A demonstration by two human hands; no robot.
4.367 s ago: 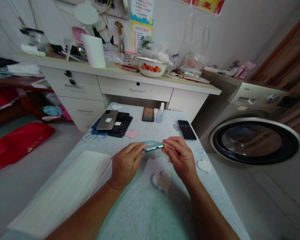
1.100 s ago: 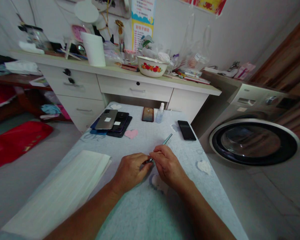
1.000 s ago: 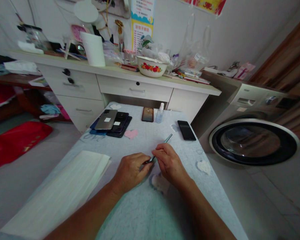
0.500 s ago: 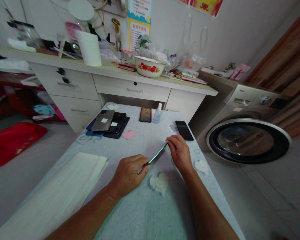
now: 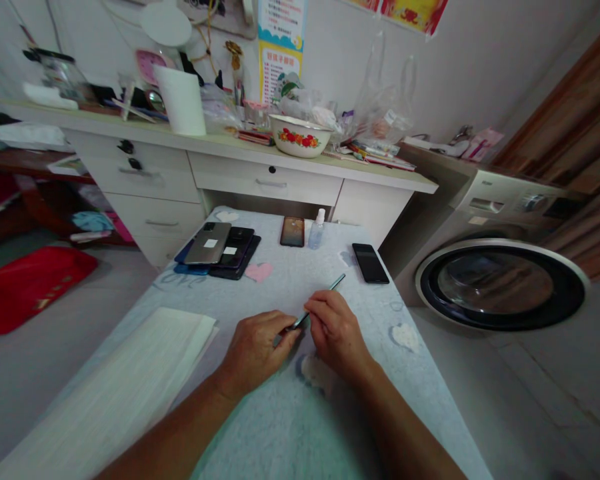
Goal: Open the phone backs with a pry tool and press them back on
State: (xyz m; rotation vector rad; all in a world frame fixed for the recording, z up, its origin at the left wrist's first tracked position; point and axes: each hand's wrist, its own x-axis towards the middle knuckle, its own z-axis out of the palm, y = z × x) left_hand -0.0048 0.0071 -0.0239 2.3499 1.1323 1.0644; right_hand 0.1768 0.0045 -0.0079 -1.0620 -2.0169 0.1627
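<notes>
A slim smartphone (image 5: pixel 337 281), seen almost edge-on with a teal-silver side, is tilted above the cloth-covered table. My left hand (image 5: pixel 257 343) pinches its near left end between thumb and fingers. Closed around the middle of its edge is my right hand (image 5: pixel 336 328), fingers together, leaving the far end sticking out beyond the knuckles. The phone's broad faces are not visible. Beyond my right hand a black phone (image 5: pixel 370 263) lies flat by the table's right side.
A stack of phones (image 5: pixel 209 243) lies at the back left. A brown-screened phone (image 5: pixel 293 231) and a clear spray bottle (image 5: pixel 316 230) stand at the back. Folded pale paper (image 5: pixel 125 380) covers the left front. A desk (image 5: pixel 265 177) and washing machine (image 5: pixel 480 220) border the table.
My right hand has slid from the phone's far end down along its edge toward my left hand, uncovering the far end. My left hand stays about where it was.
</notes>
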